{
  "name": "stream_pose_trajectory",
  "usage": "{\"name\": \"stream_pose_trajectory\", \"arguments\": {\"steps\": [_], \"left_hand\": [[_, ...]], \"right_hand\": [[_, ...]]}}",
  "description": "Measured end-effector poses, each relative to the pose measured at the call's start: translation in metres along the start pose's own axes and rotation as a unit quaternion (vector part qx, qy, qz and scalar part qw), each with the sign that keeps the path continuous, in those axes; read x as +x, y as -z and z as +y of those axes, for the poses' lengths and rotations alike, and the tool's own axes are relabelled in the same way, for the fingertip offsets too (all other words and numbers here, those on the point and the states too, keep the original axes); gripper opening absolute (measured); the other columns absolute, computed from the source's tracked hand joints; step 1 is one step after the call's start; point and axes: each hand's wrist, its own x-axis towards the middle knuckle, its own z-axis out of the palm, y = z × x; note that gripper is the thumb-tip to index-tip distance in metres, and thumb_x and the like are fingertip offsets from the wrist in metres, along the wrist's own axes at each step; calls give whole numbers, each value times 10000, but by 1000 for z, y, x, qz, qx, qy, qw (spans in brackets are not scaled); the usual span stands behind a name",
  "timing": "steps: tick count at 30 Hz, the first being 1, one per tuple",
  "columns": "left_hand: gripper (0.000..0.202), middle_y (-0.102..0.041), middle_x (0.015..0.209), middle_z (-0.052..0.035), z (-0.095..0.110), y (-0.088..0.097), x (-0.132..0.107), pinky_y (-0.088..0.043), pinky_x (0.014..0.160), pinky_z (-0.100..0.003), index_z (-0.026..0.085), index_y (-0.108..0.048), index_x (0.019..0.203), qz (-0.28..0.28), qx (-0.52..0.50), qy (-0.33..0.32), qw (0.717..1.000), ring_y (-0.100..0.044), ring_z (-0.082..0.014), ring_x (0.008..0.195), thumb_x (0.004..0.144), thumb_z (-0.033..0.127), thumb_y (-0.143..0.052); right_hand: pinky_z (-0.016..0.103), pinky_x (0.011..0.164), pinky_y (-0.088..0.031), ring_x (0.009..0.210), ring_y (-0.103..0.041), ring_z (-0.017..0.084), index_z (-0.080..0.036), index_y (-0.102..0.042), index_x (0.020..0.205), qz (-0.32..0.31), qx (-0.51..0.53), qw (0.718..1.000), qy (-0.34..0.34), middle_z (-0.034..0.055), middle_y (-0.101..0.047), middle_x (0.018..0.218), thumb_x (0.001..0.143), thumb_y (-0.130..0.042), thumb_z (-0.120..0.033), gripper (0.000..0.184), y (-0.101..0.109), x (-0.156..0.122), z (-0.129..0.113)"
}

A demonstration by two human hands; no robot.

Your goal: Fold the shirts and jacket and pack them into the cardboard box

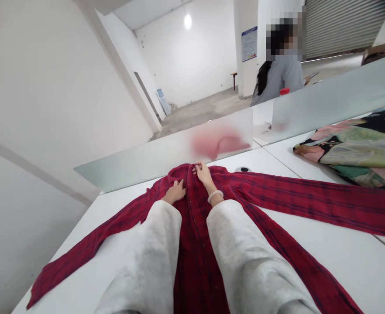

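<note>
A red-and-dark plaid shirt (199, 253) lies face up with its sleeves spread to both sides and its buttoned front running toward me. At the top of the front, my right hand (203, 172), with a pale beaded bracelet at the wrist, pinches the cloth by the collar. My left hand (175, 192) is slightly lower and to the left, fingers bent against the cloth beside the button strip; it appears to grip the shirt's edge there. My sleeves cover parts of the shirt's body.
The shirt lies on a white table (336, 253) backed by a frosted divider (140, 157), with a blurred red shape behind it. Patterned cloth (359, 146) is at the right. A round dark-centred fitting (243, 169) is near the collar. Beyond the divider, a person (277, 74) sits.
</note>
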Motion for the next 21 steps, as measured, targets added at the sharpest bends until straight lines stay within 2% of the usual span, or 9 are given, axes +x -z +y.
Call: {"name": "stream_pose_trajectory", "arguments": {"steps": [3, 8, 12, 14, 17, 21], "left_hand": [[450, -603, 1137, -151, 2, -3, 14, -475, 816, -357, 206, -500, 1286, 26, -11, -5, 1000, -649, -257, 937, 840, 256, -466], [292, -646, 1027, -112, 2, -24, 16, -487, 781, -326, 195, -607, 1073, 133, -96, 4, 986, -649, -227, 915, 873, 232, -397], [421, -665, 960, -71, -15, -28, 25, -496, 790, -286, 167, -527, 1157, 217, -182, 52, 958, -648, -151, 848, 864, 86, -236], [433, -648, 1023, -91, -24, -27, 29, -476, 864, -313, 153, -519, 1158, 256, -205, 73, 942, -628, -159, 931, 866, 87, -206], [324, -608, 1153, -109, -28, -28, 32, -395, 996, -358, 169, -582, 1079, 281, -219, 67, 932, -544, -201, 1123, 857, 162, -346], [306, -601, 1174, -145, -25, -33, 36, -369, 1023, -378, 131, -613, 1084, 272, -230, 55, 933, -521, -238, 1158, 848, 226, -442]], "right_hand": [[212, 646, -507, 557, -605, 75, -189, -490, 912, -20, -22, 1000, 1, -23, -636, 682, 885, -398, -143, 107, 0, -1, -2], [225, 731, -503, 673, -649, 93, -184, -539, 978, -101, -107, 989, 22, 3, -692, 773, 873, -427, -97, 176, -5, -10, -2], [236, 861, -456, 891, -653, 129, -191, -587, 1071, -165, -192, 966, 52, 23, -714, 873, 826, -489, -61, 294, -9, -17, -1], [219, 877, -441, 922, -646, 124, -185, -573, 1155, -179, -226, 956, 60, 27, -714, 914, 840, -456, -54, 361, -9, -19, -2], [210, 875, -436, 912, -641, 122, -190, -570, 1205, -172, -274, 944, 67, 23, -707, 928, 868, -415, -74, 388, -6, -20, -9], [297, 939, -404, 1033, -585, 190, -171, -580, 1220, -87, -345, 933, 62, 104, -632, 1111, 921, -343, -156, 382, 2, -22, -20]]}}
